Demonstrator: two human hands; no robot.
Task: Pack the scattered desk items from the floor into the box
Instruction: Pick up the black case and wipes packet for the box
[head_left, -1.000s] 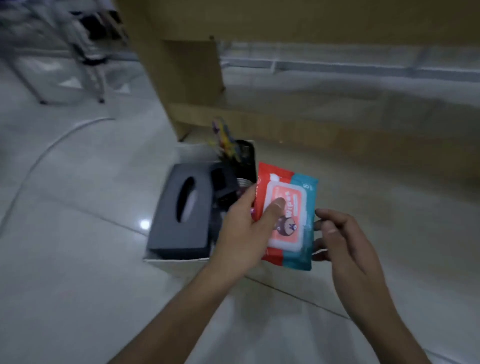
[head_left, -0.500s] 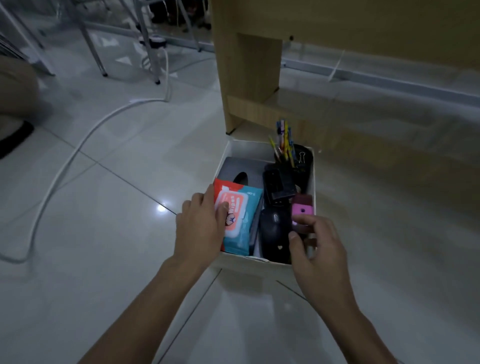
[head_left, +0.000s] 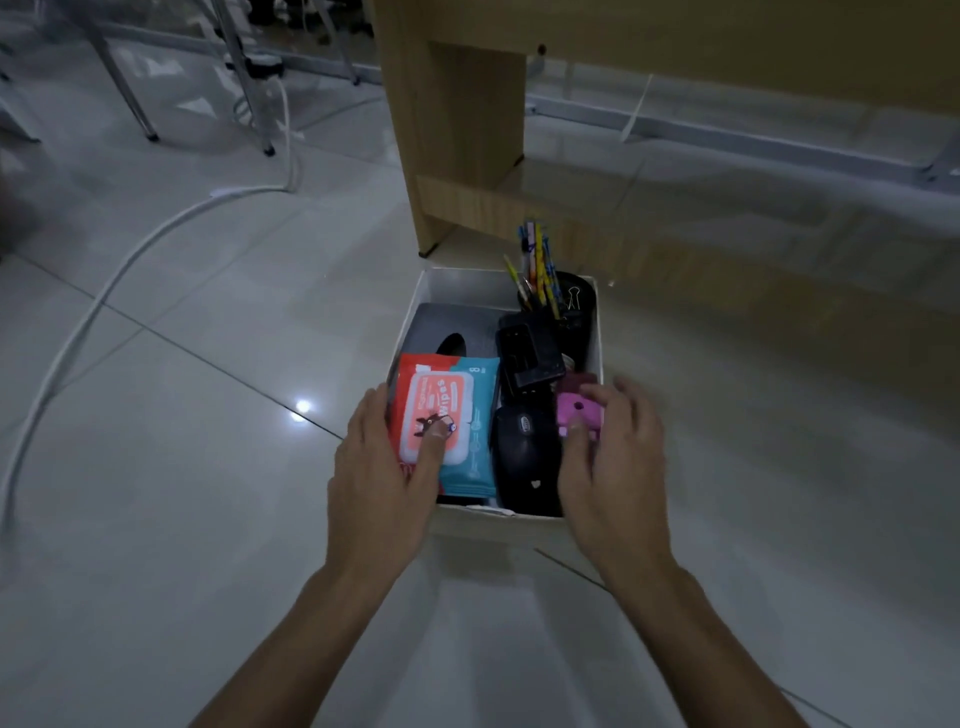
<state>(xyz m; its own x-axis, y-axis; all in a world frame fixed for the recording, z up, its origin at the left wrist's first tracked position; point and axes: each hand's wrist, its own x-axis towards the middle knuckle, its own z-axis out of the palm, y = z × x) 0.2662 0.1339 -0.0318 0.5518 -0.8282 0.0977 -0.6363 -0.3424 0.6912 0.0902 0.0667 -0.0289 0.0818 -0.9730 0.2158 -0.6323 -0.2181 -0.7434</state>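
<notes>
The white cardboard box (head_left: 470, 285) stands on the tiled floor under the desk. Inside it a red-and-blue wipes pack (head_left: 470, 415) lies on top of a grey tissue box (head_left: 441, 325). My left hand (head_left: 379, 473) grips the pack's left side with the thumb pressed on its lid. A black mouse (head_left: 522, 457), a black stapler-like tool (head_left: 530, 353) and a black holder of coloured pens (head_left: 540, 270) fill the right half. My right hand (head_left: 618, 457) is closed around a small pink item (head_left: 574, 410) at the box's right wall.
A wooden desk leg (head_left: 457, 130) rises just behind the box. A white cable (head_left: 130, 249) curves over the floor to the left. Metal chair legs (head_left: 249, 78) stand at the far left. A rail runs along the back wall.
The wipes pack went from the air above the box down into it, onto the tissue box. My right hand moved from beside the pack onto the pink item.
</notes>
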